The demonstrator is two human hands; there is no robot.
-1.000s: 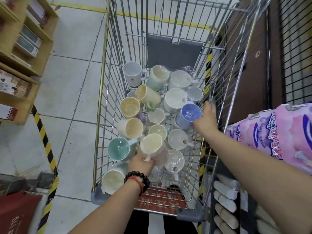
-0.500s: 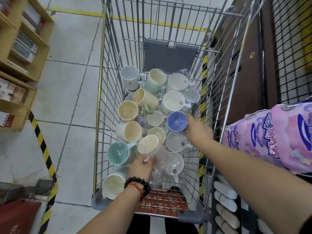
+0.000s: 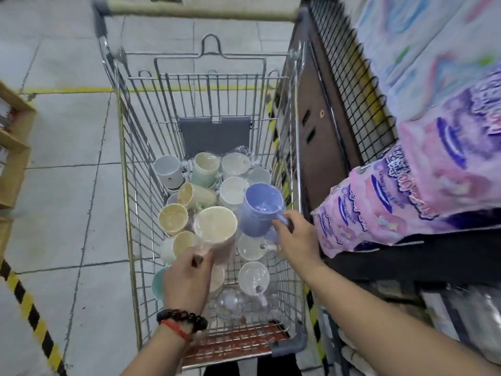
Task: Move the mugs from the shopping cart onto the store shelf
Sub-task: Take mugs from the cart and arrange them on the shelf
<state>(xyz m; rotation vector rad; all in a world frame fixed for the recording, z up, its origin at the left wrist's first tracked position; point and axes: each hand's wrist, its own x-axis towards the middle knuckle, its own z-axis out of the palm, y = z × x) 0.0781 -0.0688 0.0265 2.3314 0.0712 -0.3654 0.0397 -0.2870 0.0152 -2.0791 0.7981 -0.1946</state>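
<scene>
Mugs fill the wire shopping cart (image 3: 127, 169), and two are held above the heap: a pink mug with a cream inside (image 3: 217, 234), gripped by the left hand (image 3: 187, 283) at its handle side, and a blue mug (image 3: 261, 210), whose handle the right hand (image 3: 299, 240) has its fingers curled round. They look like glazed ceramic, so likely stiff, fairly heavy for their size, smooth enough to slip, and apt to chip if knocked on the wires or on each other; the handle gives the surest hold. Several seem wrapped in thin clear film, which may slide under the fingers. Just right of the cart stands dark store shelving (image 3: 406, 256) carrying pink plastic packs (image 3: 379, 213), with a black wire mesh panel (image 3: 349, 85) behind. Below is a grey tiled floor (image 3: 62, 147) with yellow-and-black hazard tape (image 3: 29, 313), and wooden shelves (image 3: 13, 147) stand at the left edge.
</scene>
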